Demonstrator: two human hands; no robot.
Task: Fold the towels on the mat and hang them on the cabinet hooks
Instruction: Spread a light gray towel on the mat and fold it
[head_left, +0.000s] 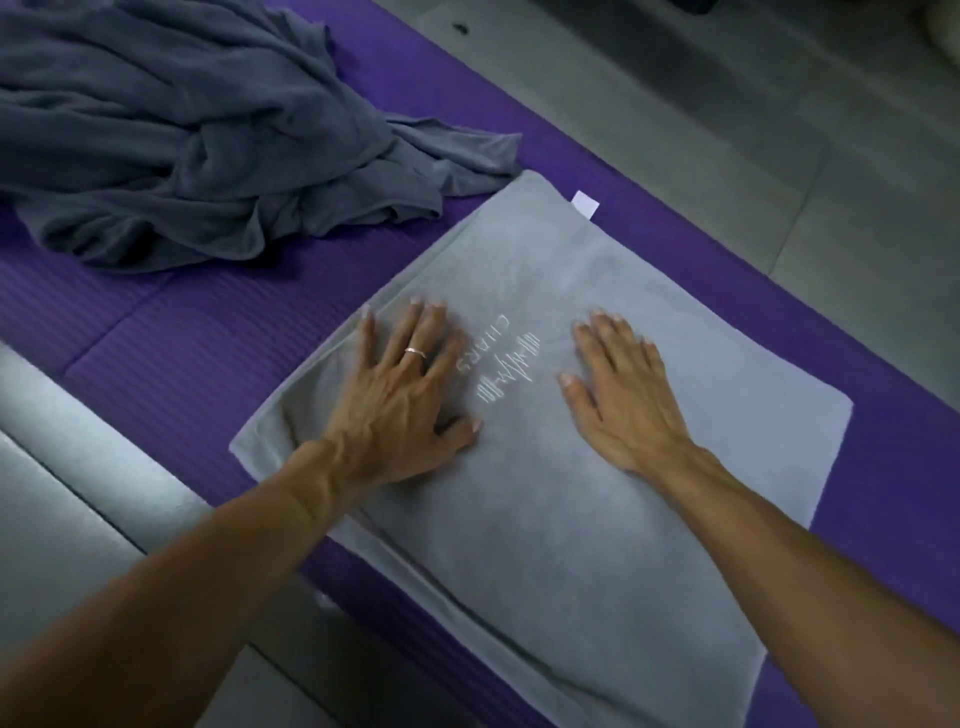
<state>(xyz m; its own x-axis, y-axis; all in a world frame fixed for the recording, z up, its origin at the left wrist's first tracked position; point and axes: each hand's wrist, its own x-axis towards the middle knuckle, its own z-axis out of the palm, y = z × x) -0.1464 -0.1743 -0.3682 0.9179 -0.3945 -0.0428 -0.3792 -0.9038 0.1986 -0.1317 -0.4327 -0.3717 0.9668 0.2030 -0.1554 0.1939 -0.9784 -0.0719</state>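
On the ribbed purple foam mat (171, 332), a pale grey folded terry towel (561, 499) lies flat as a skewed rectangle, and everything else sits around it. Both hands press on its upper half with straight, spread fingers, gripping nothing: the left hand (405, 395), wearing a thin ring, lies near the towel's left edge, and the right hand (623, 395) lies toward its middle, with white embroidered lettering (498, 364) between them. A small white label (585, 203) juts from the towel's far corner. The towel's left edge shows stacked layers, one lower layer peeking out. Its near corner runs toward the mat's near edge. Beyond the towel's far-left side, a crumpled dark grey towel (182, 130) is heaped on the mat, its loose hem just beside the folded towel's far corner. Left of the folded towel a bare strip of mat stays open; to its right a narrower purple strip borders the grey tiled floor (779, 130).
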